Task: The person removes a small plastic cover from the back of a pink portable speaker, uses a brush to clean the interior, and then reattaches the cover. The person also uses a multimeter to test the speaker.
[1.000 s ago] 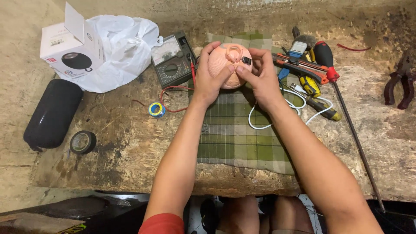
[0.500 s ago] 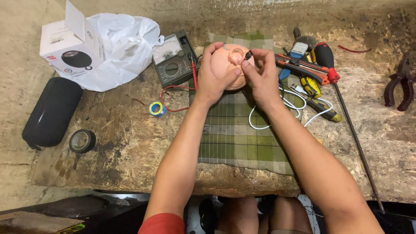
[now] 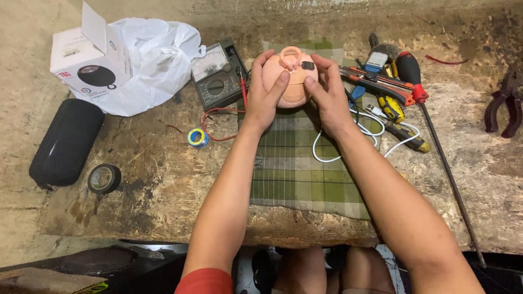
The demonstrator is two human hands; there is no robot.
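Note:
A round pink speaker (image 3: pixel 293 86) with a loop on top stands on the green checked cloth (image 3: pixel 294 174) at the far middle of the bench. My left hand (image 3: pixel 265 93) wraps its left side, thumb across the front. My right hand (image 3: pixel 327 90) grips the right side, and its fingers pinch a small dark plug (image 3: pixel 308 66) at the top of the speaker. A white cable (image 3: pixel 348 144) trails from under my right wrist across the cloth.
A multimeter (image 3: pixel 218 73) with red leads lies left of the speaker, with a solder spool (image 3: pixel 197 138). Screwdrivers and pliers (image 3: pixel 392 87) lie right. A white box (image 3: pixel 81 62), plastic bag (image 3: pixel 152 54), black cylindrical speaker (image 3: pixel 65 142) and tape roll (image 3: pixel 103 178) lie left.
My right hand's fingers have moved from the speaker's front up to its top, carrying the small dark plug. My left hand has shifted its grip slightly.

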